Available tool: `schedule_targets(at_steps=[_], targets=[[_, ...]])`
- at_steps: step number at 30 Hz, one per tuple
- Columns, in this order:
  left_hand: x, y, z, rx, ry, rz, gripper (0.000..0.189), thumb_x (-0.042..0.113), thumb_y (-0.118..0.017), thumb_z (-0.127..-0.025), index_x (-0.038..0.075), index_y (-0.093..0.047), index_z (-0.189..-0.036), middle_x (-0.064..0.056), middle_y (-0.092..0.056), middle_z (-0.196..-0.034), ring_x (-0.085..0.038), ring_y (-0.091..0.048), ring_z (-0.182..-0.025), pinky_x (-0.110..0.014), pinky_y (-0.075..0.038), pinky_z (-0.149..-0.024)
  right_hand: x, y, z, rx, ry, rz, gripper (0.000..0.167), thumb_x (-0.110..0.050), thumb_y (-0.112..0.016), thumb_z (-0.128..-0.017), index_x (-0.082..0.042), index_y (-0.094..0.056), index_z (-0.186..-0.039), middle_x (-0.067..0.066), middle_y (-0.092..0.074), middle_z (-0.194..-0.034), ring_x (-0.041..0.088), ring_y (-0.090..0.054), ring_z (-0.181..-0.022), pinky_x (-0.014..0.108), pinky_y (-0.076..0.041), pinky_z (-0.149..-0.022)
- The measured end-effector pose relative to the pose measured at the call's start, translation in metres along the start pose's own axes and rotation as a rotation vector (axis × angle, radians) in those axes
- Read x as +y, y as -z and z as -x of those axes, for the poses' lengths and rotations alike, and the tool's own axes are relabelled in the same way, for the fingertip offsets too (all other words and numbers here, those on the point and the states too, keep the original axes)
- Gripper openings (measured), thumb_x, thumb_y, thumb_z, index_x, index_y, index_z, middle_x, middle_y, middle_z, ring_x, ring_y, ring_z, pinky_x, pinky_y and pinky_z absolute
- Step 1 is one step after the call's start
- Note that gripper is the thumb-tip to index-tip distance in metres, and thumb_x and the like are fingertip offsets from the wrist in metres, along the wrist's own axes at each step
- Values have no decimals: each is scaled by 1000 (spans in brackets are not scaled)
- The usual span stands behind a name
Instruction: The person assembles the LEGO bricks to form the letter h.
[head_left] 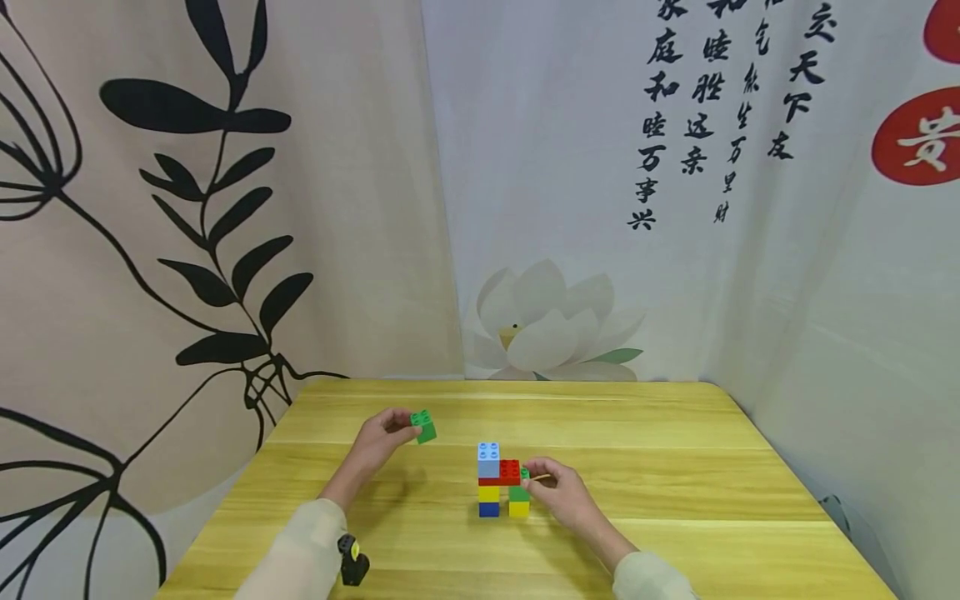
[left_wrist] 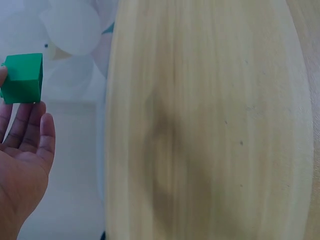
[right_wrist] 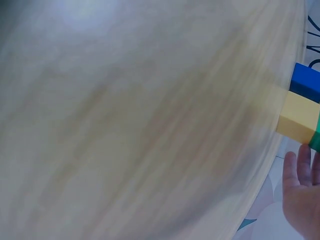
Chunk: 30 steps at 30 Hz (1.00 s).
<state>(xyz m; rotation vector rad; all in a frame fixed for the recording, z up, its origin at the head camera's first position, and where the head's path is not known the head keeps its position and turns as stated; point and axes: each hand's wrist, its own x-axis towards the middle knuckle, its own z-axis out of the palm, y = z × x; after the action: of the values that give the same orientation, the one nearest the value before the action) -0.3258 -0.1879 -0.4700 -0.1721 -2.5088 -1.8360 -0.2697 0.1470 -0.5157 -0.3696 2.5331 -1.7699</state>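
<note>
My left hand [head_left: 381, 439] pinches a green brick [head_left: 423, 427] between thumb and fingers, raised above the table left of a small block structure. In the left wrist view, the same green brick [left_wrist: 22, 80] shows a smooth side, with the other fingers spread below it. The structure has a blue and yellow left column, a red brick [head_left: 509, 472] across the middle and a light blue brick [head_left: 488, 460] on top. Its right column is yellow with green above. At that side, my right hand [head_left: 558, 492] pinches a small green brick [head_left: 525, 473], partly hidden by the fingers.
Everything stands on a light wooden table [head_left: 675, 450] with rounded far corners. A printed curtain [head_left: 375, 208] hangs right behind its far edge. A black device [head_left: 352, 560] with a yellow spot sits by the left sleeve.
</note>
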Motion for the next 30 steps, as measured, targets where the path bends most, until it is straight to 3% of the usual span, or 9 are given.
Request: schedule_targets(at_steps=[9,14,23,30], targets=[[22,-4,4,-26,-31,41,39,25,-73,-91,6,-62,-123,-8,-63,-115,-22,-58,-106,-46,-46,-98,0,-1,-1,-1,-8,-14,34,-23,-69,-95,-2,-63,-121,9,-64,-112,20,-60,-97,28,-53,-79],[37,-9,5,-47,-54,63,38,25,-74,-90,7,-63,-122,-8,-64,-113,-22,-59,-102,-40,-49,-93,1,-1,-1,0,-8,-13,34,-23,-69,-94,-3,-64,-121,9,-64,-111,20,-60,-97,29,-53,-80],[59,-25,9,-110,-98,66,35,23,-74,-91,5,-64,-120,-8,-65,-111,-21,-59,-99,-30,-50,-87,2,-1,-1,3,-4,4,33,-22,-67,-96,-3,-64,-122,9,-65,-113,21,-61,-98,29,-54,-80],[71,-38,13,-166,-128,61,32,20,-75,-90,5,-65,-117,-8,-64,-105,-21,-57,-91,-31,-49,-80,0,-1,1,0,7,-2,33,-21,-67,-96,-2,-64,-122,10,-65,-113,21,-61,-97,27,-53,-79]])
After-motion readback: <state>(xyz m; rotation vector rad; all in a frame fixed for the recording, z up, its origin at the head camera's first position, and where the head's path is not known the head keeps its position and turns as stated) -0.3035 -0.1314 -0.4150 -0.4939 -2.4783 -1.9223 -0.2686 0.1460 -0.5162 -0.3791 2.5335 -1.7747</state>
